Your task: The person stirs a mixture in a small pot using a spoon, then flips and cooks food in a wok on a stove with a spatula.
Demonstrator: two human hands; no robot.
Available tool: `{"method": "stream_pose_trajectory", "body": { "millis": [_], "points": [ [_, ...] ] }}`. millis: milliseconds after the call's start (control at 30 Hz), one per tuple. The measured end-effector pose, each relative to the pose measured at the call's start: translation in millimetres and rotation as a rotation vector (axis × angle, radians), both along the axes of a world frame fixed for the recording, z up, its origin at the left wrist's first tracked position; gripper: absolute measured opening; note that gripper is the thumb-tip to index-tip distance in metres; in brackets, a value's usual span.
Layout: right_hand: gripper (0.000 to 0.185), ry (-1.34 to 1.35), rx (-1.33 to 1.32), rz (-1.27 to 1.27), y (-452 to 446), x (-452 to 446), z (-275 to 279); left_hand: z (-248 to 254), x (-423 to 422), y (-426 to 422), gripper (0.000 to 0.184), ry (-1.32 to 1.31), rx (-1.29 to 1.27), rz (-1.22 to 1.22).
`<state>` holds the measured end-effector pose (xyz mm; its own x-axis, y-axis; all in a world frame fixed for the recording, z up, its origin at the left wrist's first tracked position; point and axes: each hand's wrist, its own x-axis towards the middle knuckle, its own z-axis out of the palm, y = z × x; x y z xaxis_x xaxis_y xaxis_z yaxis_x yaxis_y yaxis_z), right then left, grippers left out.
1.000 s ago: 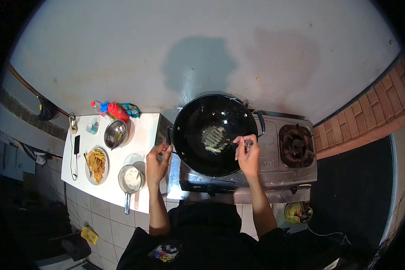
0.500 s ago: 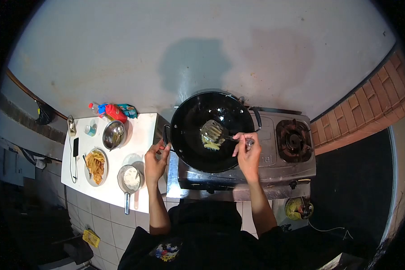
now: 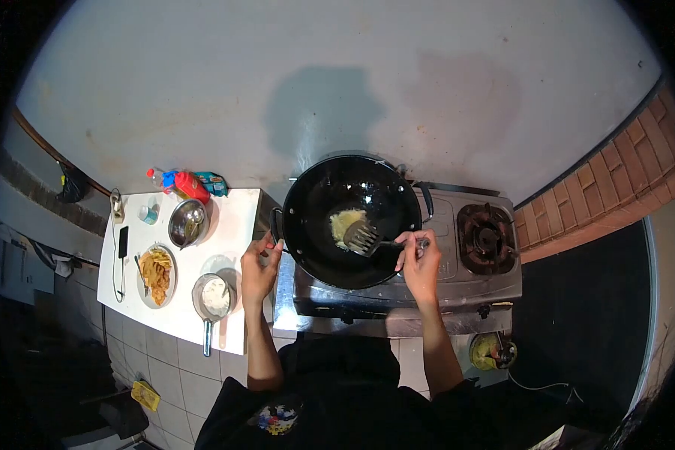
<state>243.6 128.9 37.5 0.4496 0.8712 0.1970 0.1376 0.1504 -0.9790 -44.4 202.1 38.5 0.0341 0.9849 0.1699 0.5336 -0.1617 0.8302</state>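
Observation:
A black wok (image 3: 319, 266) sits on the left side of the gas stove. My left hand (image 3: 259, 268) is closed at the wok's left handle (image 3: 276, 222), fingers pinched at its lower end. My right hand (image 3: 421, 262) grips the handle of a slotted spatula (image 3: 363, 238). The spatula's head is low in the wok, at the lower right edge of a pale yellow piece of food (image 3: 344, 220), which it partly covers. Oil glistens around the food.
Left of the stove, a white table (image 3: 195, 262) bears a plate (image 3: 174, 281) of fried food, a saucepan (image 3: 205, 311) with white contents, a metal bowl (image 3: 181, 234), a phone (image 3: 123, 241) and a red bottle (image 3: 190, 187). A second burner (image 3: 487, 238) lies right of the wok.
The spatula has moved down and right off the top of the food, uncovering more of it. My right hand has shifted slightly right and down. My left hand stays at the handle.

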Motion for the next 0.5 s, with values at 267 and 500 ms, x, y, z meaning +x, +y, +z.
{"method": "stream_pose_trajectory", "body": {
  "millis": [267,500],
  "points": [
    [0.011,-0.023,0.003,0.012,8,-3,-12,0,1,0,0.041,0.038,-0.027,0.017],
    [0.011,-0.126,0.028,0.017,10,-1,11,-2,1,1,0.041,0.035,-0.014,0.027]
  ]
}}
